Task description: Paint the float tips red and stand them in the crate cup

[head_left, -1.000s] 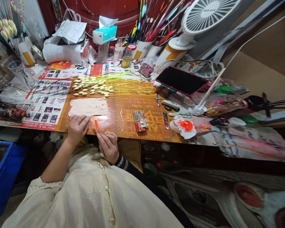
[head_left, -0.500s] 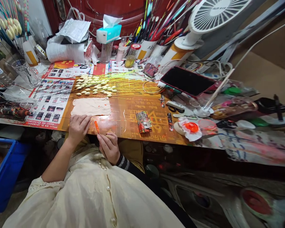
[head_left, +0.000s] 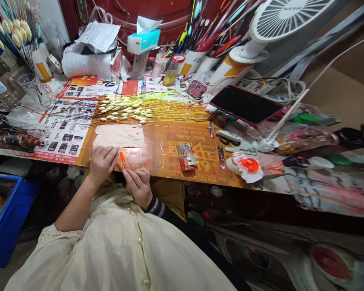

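My left hand [head_left: 101, 163] rests at the table's near edge, fingers curled beside a small orange float body [head_left: 122, 159]. My right hand [head_left: 138, 186] is closed in a pinch on the lower end of that orange piece. Just beyond the hands lies a beige cloth [head_left: 119, 135] with orange smears. Behind the cloth, several pale oval floats on thin yellow stems [head_left: 125, 111] lie in a row on the orange table mat [head_left: 170, 145].
A red-cased phone [head_left: 245, 105] leans at right, with a white fan [head_left: 279, 20] behind it. Cups of brushes and pens [head_left: 197, 44], a tissue box [head_left: 144, 38], a glass [head_left: 38, 91] and a dish of orange paint [head_left: 249, 165] surround the work area. A blue bin [head_left: 3, 218] stands left.
The hands stay in place; my left fingers have closed in slightly toward the orange piece. The view has shifted a little to the left and down.
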`<state>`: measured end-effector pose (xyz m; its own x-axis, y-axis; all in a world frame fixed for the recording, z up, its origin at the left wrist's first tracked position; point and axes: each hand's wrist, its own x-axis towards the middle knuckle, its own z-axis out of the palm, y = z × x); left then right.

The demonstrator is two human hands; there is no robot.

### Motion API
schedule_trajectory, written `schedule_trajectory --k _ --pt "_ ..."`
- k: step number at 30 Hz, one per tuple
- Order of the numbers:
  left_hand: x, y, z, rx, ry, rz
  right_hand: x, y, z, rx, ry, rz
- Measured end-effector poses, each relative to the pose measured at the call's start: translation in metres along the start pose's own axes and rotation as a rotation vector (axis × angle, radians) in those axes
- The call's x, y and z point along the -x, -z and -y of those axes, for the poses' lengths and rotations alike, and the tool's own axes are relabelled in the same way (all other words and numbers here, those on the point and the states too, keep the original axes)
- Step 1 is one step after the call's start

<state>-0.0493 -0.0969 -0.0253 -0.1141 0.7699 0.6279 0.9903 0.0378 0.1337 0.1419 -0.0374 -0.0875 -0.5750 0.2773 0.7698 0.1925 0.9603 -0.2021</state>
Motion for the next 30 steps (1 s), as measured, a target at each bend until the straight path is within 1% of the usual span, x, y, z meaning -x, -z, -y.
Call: schedule_trajectory --k 9,13,19,24,30 --pt "-0.0018 0.0015 -0.0014 -0.008 -0.013 -0.011 -0.0073 0.0028 0.0029 -0.003 0.016 -0.037" --pt "-0.0017 0.0014 -0.0012 -0.011 -0.006 -0.001 -0.0056 0.0021 0.0025 0.005 0.01 -0.02" --pt "-0.0018 0.0013 -0.0012 -0.016 -0.024 -0.023 -0.0016 0.0008 0.0017 0.026 -0.002 0.008" --pt "-0.0024 0.0016 -0.0021 -0.036 -0.034 -0.033 -0.004 0.0016 0.0022 0.007 0.007 -0.012" --pt "-0.0016 0.0008 -0.0012 -0.026 -0.015 -0.027 -0.0044 0.0017 0.0015 -0.016 0.006 -0.031"
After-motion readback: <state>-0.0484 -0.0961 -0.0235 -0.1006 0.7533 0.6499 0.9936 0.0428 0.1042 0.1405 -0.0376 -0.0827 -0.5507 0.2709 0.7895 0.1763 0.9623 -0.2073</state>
